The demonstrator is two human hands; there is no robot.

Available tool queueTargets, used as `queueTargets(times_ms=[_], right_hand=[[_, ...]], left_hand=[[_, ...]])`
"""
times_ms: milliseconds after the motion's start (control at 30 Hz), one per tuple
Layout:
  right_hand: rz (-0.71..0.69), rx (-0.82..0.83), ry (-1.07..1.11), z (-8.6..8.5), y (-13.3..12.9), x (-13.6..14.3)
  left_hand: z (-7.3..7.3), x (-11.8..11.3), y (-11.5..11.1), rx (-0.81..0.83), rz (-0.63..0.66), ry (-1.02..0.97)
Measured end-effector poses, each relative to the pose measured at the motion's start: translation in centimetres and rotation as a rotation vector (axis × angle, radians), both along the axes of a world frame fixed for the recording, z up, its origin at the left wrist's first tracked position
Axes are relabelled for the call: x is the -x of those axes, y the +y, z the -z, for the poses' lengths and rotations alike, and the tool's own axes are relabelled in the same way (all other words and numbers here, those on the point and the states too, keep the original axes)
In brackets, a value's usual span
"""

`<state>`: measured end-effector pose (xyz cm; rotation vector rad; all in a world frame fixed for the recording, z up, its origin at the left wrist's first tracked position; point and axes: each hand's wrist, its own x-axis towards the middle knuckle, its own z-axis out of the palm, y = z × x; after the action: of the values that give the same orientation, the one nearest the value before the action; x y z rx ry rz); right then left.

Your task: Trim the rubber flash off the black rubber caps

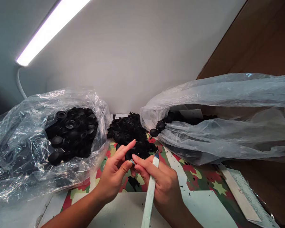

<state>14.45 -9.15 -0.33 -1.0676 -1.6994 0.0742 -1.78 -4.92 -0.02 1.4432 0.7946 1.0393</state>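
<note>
A round black rubber-looking part (pixel 131 154) is held at the fingertips of my left hand (pixel 114 172), with thumb and forefinger on either side of it. My right hand (pixel 165 182) presses its thumb and fingers against the same part. Across the right hand lies a long white stick-like tool (pixel 149 199) with a dark tip, gripped between the fingers; its exact kind is unclear. A small shiny metallic edge shows by the thumbs, just under the black part. Right behind the hands is a pile of black scraps and parts (pixel 127 128).
On the left, a clear plastic bag (pixel 102 110) holds many round black parts (pixel 71 133). Another plastic bag (pixel 228 136) lies open on the right, before a cardboard box (pixel 258 41). A lit lamp (pixel 49 31) hangs upper left. Scraps dot the patterned table cover (pixel 199 174).
</note>
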Motion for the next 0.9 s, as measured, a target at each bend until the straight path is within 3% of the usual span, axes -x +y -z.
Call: queueTargets(times_ms=[133, 467, 900], right_hand=[[0.019, -0.028, 0.064, 0.05, 0.0, 0.32], [-0.079, 0.08, 0.155, -0.22, -0.19, -0.11], [-0.036, 0.021, 0.091, -0.3, -0.01, 0.55]], left_hand=[[0.2, 0.0, 0.0, 0.008, -0.008, -0.019], [0.29, -0.16, -0.06, 0.038, 0.022, -0.123], [0.24, -0.28, 0.09, -0.111, -0.022, -0.082]])
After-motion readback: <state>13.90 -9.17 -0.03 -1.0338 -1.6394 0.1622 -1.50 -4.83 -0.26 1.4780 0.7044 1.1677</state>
